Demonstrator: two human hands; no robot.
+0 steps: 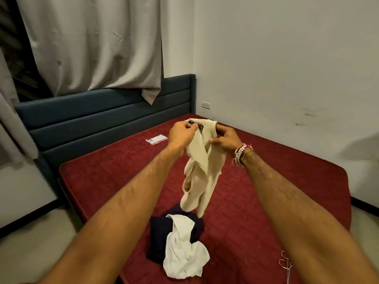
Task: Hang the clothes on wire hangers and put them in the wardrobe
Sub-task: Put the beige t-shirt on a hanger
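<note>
A cream garment (200, 173) hangs in the air above the red mattress (266, 181). My left hand (181, 135) pinches its top edge on the left and my right hand (224, 138) pinches it on the right, both raised at arm's length. Below it on the mattress lie a white garment (183, 255) crumpled on top of a dark navy garment (159, 238). Pale wire hangers (286, 263) peek out beside my right forearm at the mattress's near right, mostly hidden. No wardrobe is in view.
A dark blue padded headboard (92, 113) stands behind the mattress, with a grey curtain (92, 44) hanging over it. A small white packet (156, 138) lies near the headboard. A white wall with a socket (206, 104) runs along the right. Pale floor shows at left.
</note>
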